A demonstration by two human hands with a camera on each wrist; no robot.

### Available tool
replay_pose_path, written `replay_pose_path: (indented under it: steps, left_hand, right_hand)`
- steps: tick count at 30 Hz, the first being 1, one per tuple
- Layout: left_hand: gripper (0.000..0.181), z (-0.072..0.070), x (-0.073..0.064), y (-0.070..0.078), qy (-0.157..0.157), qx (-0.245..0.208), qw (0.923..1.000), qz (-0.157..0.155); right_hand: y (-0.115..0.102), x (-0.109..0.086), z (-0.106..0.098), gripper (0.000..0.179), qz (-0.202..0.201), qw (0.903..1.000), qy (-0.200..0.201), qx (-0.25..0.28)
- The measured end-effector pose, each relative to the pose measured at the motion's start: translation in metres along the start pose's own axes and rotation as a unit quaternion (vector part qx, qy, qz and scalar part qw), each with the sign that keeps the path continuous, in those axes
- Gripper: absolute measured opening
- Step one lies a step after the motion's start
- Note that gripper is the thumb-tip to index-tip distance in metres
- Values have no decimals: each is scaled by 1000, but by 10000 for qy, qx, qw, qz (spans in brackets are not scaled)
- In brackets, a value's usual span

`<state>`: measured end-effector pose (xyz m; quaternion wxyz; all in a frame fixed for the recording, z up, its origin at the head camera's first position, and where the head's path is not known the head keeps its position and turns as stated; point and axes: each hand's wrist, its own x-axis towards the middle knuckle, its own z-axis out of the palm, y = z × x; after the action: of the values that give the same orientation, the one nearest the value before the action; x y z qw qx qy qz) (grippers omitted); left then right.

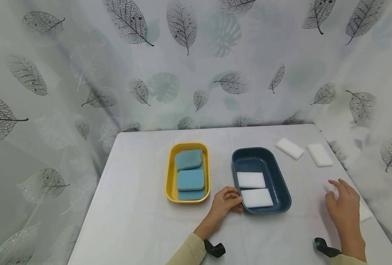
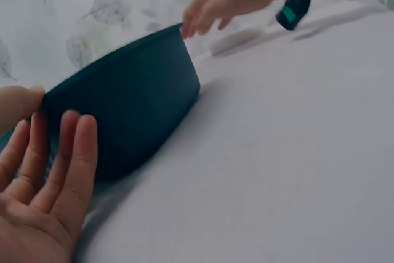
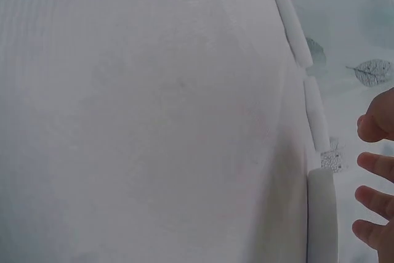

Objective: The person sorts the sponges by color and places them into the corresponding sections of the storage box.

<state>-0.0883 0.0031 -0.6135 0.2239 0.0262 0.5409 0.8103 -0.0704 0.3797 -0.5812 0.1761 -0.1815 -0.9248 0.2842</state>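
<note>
My left hand (image 1: 225,203) holds the near left wall of a dark blue tray (image 1: 283,187). In the left wrist view its thumb lies on the rim and the fingers are against the outer wall. Two white sponge blocks (image 1: 257,198) lie flat inside the tray, one behind the other. Off to the right, my right hand (image 1: 345,207) hovers with spread, loosely bent fingers and nothing in them. Close beside it is another white sponge block (image 1: 365,211), partly hidden by the hand. The right wrist view shows that block (image 3: 322,217) near the fingertips.
A yellow tray (image 1: 168,184) with several blue sponge blocks (image 1: 190,179) stands left of the blue tray. Two more white sponge blocks, one angled (image 1: 289,148) and one nearer the edge (image 1: 319,155), lie at the back right of the white table (image 1: 133,206). A leaf-patterned curtain (image 1: 196,73) hangs behind.
</note>
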Motion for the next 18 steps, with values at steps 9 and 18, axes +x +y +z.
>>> replay_pose_path:
  steps: [9, 18]
  left_hand:
    - [33, 7, -3, 8, 359, -402, 9983, -239]
    - [36, 12, -4, 15, 507, -434, 9973, -292]
  right_hand:
    - [7, -3, -1, 50, 215, 9963, -211, -805]
    - [18, 1, -1, 60, 590, 9903, -595, -1112]
